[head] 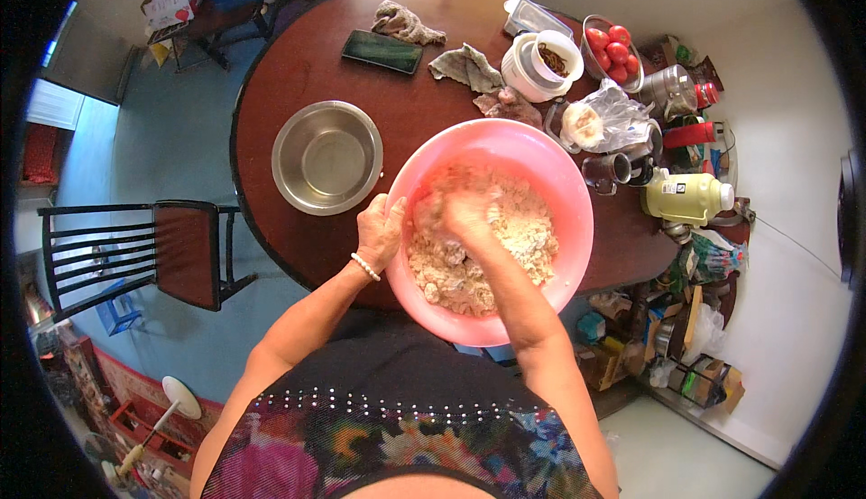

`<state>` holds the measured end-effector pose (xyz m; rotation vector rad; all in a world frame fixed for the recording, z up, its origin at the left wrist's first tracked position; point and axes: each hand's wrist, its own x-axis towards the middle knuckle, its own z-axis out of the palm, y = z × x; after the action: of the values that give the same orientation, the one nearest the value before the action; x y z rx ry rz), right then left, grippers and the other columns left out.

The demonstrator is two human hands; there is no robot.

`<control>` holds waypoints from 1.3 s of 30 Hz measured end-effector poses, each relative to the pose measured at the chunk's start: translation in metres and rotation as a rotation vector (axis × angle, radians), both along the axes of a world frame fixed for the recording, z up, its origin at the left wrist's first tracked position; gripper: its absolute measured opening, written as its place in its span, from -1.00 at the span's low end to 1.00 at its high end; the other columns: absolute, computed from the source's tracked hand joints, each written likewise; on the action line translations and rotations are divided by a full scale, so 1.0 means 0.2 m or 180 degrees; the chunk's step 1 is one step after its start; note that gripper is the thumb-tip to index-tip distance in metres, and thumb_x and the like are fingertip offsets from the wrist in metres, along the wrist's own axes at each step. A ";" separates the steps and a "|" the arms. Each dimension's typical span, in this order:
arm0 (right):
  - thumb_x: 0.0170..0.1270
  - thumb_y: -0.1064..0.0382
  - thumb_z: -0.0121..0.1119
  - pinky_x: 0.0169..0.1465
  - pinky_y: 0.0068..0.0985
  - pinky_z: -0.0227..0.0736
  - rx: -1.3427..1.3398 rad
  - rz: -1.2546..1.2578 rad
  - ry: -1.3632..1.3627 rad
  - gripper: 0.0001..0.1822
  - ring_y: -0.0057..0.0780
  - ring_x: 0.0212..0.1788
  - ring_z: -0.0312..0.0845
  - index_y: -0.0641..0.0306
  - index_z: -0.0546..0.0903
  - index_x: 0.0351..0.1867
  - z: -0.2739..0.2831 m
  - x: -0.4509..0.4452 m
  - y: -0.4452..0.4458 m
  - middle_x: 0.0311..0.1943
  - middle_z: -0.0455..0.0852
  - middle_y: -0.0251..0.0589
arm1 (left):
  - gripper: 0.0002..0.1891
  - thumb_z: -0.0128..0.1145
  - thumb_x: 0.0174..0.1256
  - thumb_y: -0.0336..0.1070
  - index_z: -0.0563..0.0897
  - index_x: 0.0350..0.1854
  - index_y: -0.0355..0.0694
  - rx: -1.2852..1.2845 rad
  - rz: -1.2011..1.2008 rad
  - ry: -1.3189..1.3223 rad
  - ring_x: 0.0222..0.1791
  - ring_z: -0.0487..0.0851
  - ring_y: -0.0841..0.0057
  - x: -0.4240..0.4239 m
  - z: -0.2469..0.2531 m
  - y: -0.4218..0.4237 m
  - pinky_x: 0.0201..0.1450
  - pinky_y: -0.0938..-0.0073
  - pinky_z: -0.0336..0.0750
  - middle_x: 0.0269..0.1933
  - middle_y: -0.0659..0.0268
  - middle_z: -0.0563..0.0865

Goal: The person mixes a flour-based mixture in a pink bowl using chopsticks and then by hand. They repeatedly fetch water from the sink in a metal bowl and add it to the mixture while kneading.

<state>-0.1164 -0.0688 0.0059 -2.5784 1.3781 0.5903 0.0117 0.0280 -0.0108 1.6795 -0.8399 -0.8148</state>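
A large pink plastic basin (572, 248) sits at the near edge of the table in front of me. Crumbly, shaggy dough (524, 245) with patches of dry flour covers its bottom. My left hand (381, 229) grips the basin's left rim, thumb on top, a white bead bracelet at the wrist. Inside the basin, my right hand (467, 211) is down in the dough on the far left side. Motion blurs its fingers, so whether they close on any dough is unclear. Left of the basin stands a stainless steel bowl (327, 158) with a little clear liquid or bare shiny metal at its bottom.
Beyond the basin on the dark red table (304, 248) lie cloths (467, 68) and a smartphone (382, 51). White tubs (541, 66), a bowl of tomatoes (614, 52), a glass mug (607, 171) and a yellow thermos jug (683, 196) crowd the right. A chair (186, 255) stands left.
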 end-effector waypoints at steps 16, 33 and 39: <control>0.08 -0.15 0.18 -0.18 -0.32 0.47 0.0936 -0.1899 -0.0563 -0.47 -0.25 -0.31 0.61 0.30 0.57 -0.15 -0.04 -0.40 -0.42 -0.37 0.67 -0.05 | -0.73 0.11 0.25 -0.20 0.54 -0.45 -0.35 0.0055 0.0239 0.0509 -0.56 0.46 0.64 -0.04 0.07 0.00 -0.47 0.46 0.40 -0.59 0.20 0.56; -0.07 0.41 0.03 -0.18 -0.19 0.33 -0.0423 -0.1030 -0.2256 -0.80 0.05 -0.28 0.44 0.34 0.58 -0.36 0.25 -0.57 0.40 -0.40 0.55 0.10 | -0.80 -0.01 0.36 -0.23 0.48 -0.28 -0.28 0.0005 0.0340 0.0552 -0.37 0.42 0.69 -0.21 -0.05 0.19 -0.28 0.56 0.41 -0.38 0.40 0.52; -0.12 0.35 0.01 -0.06 -0.21 0.34 -0.0056 -0.1320 -0.2984 -0.75 0.10 -0.18 0.43 0.33 0.57 -0.35 0.32 -0.63 0.53 -0.33 0.58 0.11 | -0.77 0.07 0.21 -0.35 0.48 -0.13 -0.34 0.0682 -0.0355 0.1450 -0.25 0.53 0.56 -0.15 -0.02 0.36 -0.12 0.49 0.45 -0.24 0.25 0.60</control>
<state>-0.2427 0.0378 0.0701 -1.9800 1.4237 -0.6193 -0.0177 0.1002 -0.0146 1.5471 -0.5449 -1.3421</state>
